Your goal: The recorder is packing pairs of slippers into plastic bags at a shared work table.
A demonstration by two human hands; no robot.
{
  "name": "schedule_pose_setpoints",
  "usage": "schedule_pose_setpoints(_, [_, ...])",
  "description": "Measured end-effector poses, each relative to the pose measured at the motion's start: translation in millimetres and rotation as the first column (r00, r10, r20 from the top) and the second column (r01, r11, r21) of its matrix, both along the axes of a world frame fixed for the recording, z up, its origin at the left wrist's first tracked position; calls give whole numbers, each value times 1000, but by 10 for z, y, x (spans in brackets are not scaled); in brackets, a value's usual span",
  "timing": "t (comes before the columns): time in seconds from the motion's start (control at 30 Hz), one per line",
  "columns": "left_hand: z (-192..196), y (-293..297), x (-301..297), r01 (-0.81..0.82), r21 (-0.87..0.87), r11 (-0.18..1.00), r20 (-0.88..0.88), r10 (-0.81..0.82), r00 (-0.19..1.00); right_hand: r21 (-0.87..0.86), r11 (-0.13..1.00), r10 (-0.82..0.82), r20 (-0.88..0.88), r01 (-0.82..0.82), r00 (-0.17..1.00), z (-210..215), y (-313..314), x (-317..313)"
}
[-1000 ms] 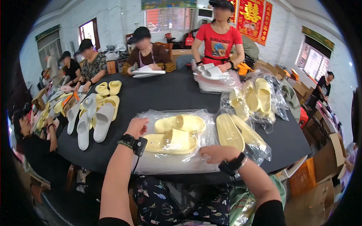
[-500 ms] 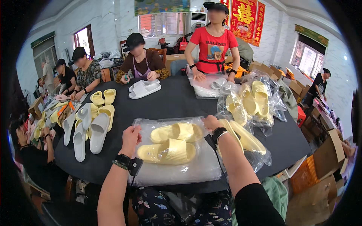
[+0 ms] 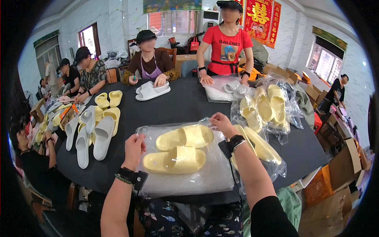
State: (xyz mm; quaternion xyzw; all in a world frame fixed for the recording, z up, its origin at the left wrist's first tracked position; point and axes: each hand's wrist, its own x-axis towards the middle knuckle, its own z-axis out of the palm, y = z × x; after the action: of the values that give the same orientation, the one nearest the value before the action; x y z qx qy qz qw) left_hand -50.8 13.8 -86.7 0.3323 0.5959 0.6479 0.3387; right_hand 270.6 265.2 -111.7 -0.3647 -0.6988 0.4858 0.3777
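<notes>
A pair of pale yellow slippers [image 3: 177, 160] lies side by side on a stack of clear plastic bags [image 3: 189, 182] in front of me. Thin film of the top plastic bag [image 3: 158, 129] seems to cover them. My left hand [image 3: 135, 149] pinches this bag's left edge near its far corner. At the opposite far corner, my right hand [image 3: 222, 124] pinches the film between thumb and fingers, slightly raised. Beside my right forearm lies another yellow pair in clear plastic [image 3: 262, 148], partly hidden by the arm.
Bagged yellow slippers [image 3: 268, 104] are piled at the right of the black table [image 3: 185, 106]. Loose grey slippers [image 3: 103, 138] and yellow ones stand at the left. Across the table, one co-worker touches white slippers [image 3: 153, 91]; another handles plastic bags [image 3: 217, 91].
My right hand has moved slightly away from me and up, drawing the bag's corner with it. My left hand has shifted only a little. The seated co-worker opposite has raised their head.
</notes>
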Motion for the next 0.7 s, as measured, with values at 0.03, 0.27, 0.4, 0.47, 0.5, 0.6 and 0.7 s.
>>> schedule_pose_setpoints(0.03, [-5, -68, -35, -26, -40, 999, -21, 26, 999, -207, 978, -34, -4, 32, 999, 118, -162, -128])
schedule_pose_setpoints(0.27, [-75, -70, -100, -51, 41, 998, -21, 52, 998, -356, 934, -25, 46, 40, 999, -43, -98, -73])
schedule_pose_setpoints(0.4, [-49, -155, -163, -73, -11, 997, -1, 73, 997, -115, 971, -234, -243, 211, 941, -291, 108, -113])
schedule_pose_setpoints(0.47, [-30, -149, -148, -48, -35, 998, -2, 48, 999, 97, 915, -367, -200, 391, 909, -390, 232, -17])
schedule_pose_setpoints(0.5, [-34, -168, -157, -38, -44, 998, 17, 39, 999, 95, 916, -365, -198, 389, 910, -383, 224, -10])
schedule_pose_setpoints(0.6, [-63, -132, -159, -33, -57, 998, 91, 38, 995, 282, 880, -415, 69, 381, 907, -285, 168, 58])
schedule_pose_setpoints(0.7, [-68, -210, -277, -54, -72, 996, 113, 62, 992, 420, 903, -230, 292, 92, 928, 84, -285, -9])
